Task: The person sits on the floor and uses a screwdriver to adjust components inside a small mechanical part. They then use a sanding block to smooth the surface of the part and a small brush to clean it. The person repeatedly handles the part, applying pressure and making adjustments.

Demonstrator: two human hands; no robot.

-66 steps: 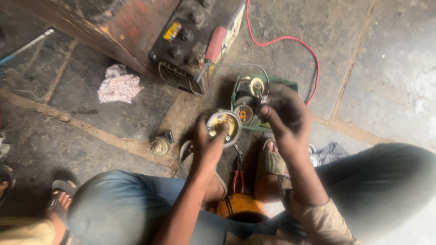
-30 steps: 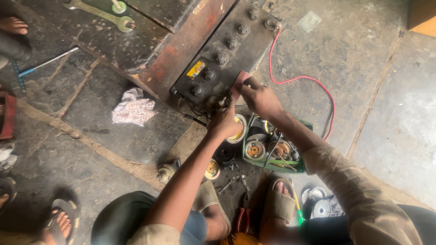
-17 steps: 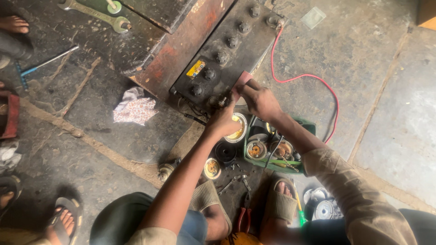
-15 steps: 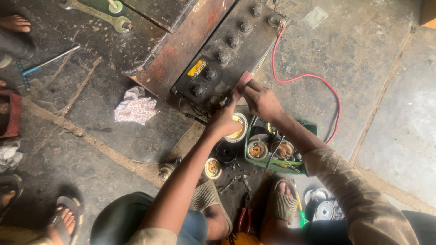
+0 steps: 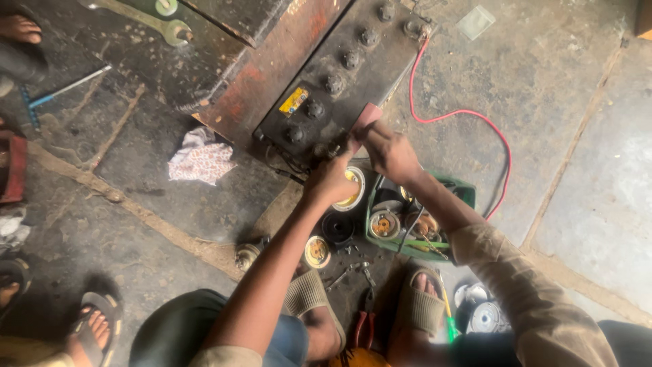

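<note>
Hands barely shifted — left hand [image 5: 331, 180], right hand [image 5: 388, 153] touching battery [image 5: 339, 88] corner.

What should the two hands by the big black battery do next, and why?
Probably bring the thin wire end a little closer onto the terminal at the near corner of the black rectangular battery. The left hand and right hand both meet at that corner, and the right one pinches something small and pinkish; whether contact is made cannot be seen.

My hands meet at the near corner of the black battery [image 5: 339, 85], a dusty block lying diagonally at upper centre of the frame, round caps along its top
</note>
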